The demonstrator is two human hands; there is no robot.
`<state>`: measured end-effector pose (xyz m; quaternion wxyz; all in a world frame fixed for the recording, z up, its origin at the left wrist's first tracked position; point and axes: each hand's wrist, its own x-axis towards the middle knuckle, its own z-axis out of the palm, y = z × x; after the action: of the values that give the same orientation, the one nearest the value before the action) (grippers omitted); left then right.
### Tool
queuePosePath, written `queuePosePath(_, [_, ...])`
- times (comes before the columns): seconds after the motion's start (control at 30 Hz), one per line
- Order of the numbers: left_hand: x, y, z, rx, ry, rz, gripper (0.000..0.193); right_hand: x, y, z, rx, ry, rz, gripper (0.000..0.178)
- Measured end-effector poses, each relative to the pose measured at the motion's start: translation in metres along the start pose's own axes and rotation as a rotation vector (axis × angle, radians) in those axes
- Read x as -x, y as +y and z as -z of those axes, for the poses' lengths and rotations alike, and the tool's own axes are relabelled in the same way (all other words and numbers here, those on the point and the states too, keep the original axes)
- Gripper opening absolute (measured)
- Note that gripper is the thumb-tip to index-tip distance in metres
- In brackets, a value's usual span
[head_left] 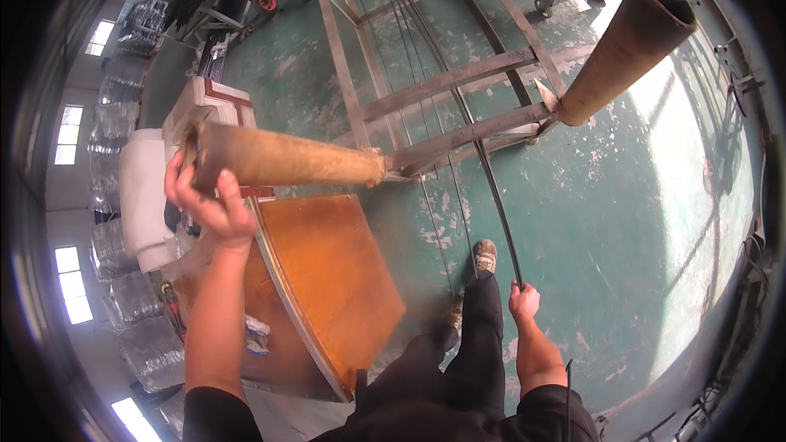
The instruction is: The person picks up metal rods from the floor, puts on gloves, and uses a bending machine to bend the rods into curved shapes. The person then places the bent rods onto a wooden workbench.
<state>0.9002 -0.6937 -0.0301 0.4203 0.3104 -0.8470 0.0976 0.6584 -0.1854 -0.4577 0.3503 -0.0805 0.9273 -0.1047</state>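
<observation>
The right hand point(524, 301) is closed round the near end of a black rod point(496, 196); whether one rod or several laid together are held cannot be told. By the left hand point(211, 206), the hollow top of the left post point(286, 158) is grasped, fingers and thumb curled at its rim.

From the right hand the rod is pointed almost straight ahead, slanted slightly to the left, its long axis leading between the two posts and across the near crossbar point(467, 137); whether the bar is passed over or under is not clear. The rod is thus reached directly by the right hand, while the left hand is held well apart from it, on the far side of the left post. That post's axis is seen running from the left hand rightward to the corner of the frame point(448, 82), crosswise to the rod.

The right post point(622, 45) is touched by neither hand. Thin rods point(436, 233) are seen left of the held one. Beside the left forearm an orange panel point(327, 270) is placed.
</observation>
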Motion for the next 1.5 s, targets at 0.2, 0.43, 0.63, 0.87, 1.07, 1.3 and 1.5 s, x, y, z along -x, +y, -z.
queuePosePath(0.2, [0.002,0.008,-0.015,-0.062,0.033,0.049,0.061,-0.13,-0.125,-0.01,-0.061,0.001,0.052,0.043])
queuePosePath(0.43, [0.011,0.011,-0.012,-0.011,0.1,0.216,0.068,-0.235,-0.248,-0.013,-0.089,-0.061,0.02,0.043])
queuePosePath(0.63, [0.015,0.006,-0.009,0.128,0.133,0.346,0.068,-0.322,-0.274,-0.034,-0.291,0.047,0.244,0.043])
queuePosePath(0.87, [0.009,0.035,-0.01,-0.005,0.071,0.379,0.071,-0.275,-0.257,-0.012,0.209,0.203,0.234,0.049])
queuePosePath(1.07, [0.001,0.043,0.0,-0.172,-0.055,0.245,0.065,-0.106,-0.199,0.021,-0.176,-0.187,0.417,0.046])
queuePosePath(1.3, [0.007,0.061,0.014,-0.253,-0.135,0.274,0.064,0.137,-0.34,0.253,-0.558,-0.61,0.922,0.035])
queuePosePath(1.5, [-0.013,0.094,0.032,0.23,-0.16,0.675,0.064,0.353,-0.413,0.46,-0.861,-1.035,1.795,0.037])
